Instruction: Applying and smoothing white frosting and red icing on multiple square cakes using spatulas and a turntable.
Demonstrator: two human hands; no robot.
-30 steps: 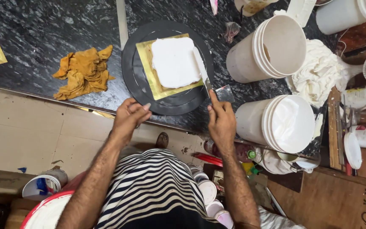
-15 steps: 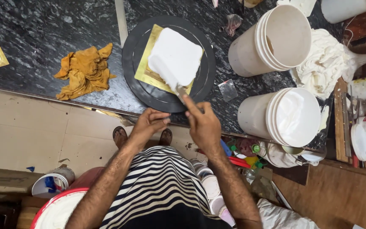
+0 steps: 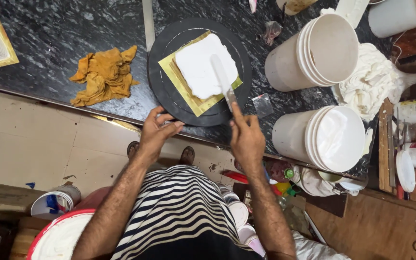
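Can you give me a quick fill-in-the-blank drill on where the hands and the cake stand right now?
1. The right hand holds a long flat ____ over the white cake.
2. The left hand touches the rim of the round black ____.
3. The cake sits on a square board coloured ____.
4. The crumpled cloth on the counter lies to the ____ of the cake.

Missing words: spatula; turntable; gold; left

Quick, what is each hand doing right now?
Left hand: fingers loosely curled, touching the edge of the black turntable, gripping nothing.
Right hand: closed on a spatula lying across the white cake.
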